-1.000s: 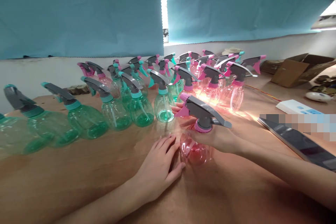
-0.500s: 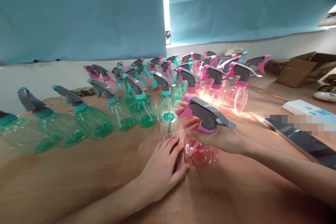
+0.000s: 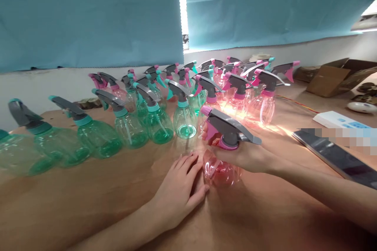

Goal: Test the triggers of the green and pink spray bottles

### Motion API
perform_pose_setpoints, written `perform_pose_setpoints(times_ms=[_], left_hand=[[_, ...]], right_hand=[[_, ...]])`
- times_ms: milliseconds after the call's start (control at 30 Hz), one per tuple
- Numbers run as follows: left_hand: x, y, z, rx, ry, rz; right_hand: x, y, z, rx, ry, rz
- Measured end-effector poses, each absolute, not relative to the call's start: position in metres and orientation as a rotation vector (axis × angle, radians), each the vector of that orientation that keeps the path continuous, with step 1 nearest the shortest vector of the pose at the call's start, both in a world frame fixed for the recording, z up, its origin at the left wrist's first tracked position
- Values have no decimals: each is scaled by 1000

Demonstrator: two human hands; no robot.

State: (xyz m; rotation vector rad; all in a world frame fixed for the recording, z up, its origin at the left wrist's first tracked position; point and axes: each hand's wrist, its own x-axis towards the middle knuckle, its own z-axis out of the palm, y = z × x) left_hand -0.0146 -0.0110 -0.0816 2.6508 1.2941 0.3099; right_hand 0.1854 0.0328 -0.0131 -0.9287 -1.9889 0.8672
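Note:
A pink spray bottle (image 3: 222, 173) with a grey and pink trigger head stands upright on the table in front of me. Behind its neck, my right hand (image 3: 249, 157) curls round the bottle, with its fingers partly hidden by the head and trigger. My left hand (image 3: 178, 188) lies flat on the tabletop just left of the bottle, fingers stretched out and holding nothing. Beyond it, a green spray bottle (image 3: 185, 123) stands closest to the pink one.
Several green spray bottles (image 3: 98, 139) line the left side, and more pink ones (image 3: 263, 108) crowd the back. On the right lie a dark phone-like slab (image 3: 332, 157), a white power strip (image 3: 338, 119) and an open cardboard box (image 3: 326, 80). Blue blinds (image 3: 91, 15) hang behind.
The view has turned slightly, so everything sits a little further left. My right hand's fingers have curled in more around the pink spray bottle. My left hand stays flat on the table.

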Motion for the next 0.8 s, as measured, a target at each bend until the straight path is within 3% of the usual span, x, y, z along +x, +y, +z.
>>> perform_pose_setpoints(times_ms=[267, 467, 800], left_hand=[[-15, -10, -82, 2659, 1296, 341], [-15, -9, -82, 2651, 1285, 358], [-17, -8, -86, 2663, 1289, 392]], right_hand=[[185, 37, -20, -904, -1934, 858], [185, 34, -20, -831, -1884, 1049], [184, 32, -17, -862, -1905, 995]])
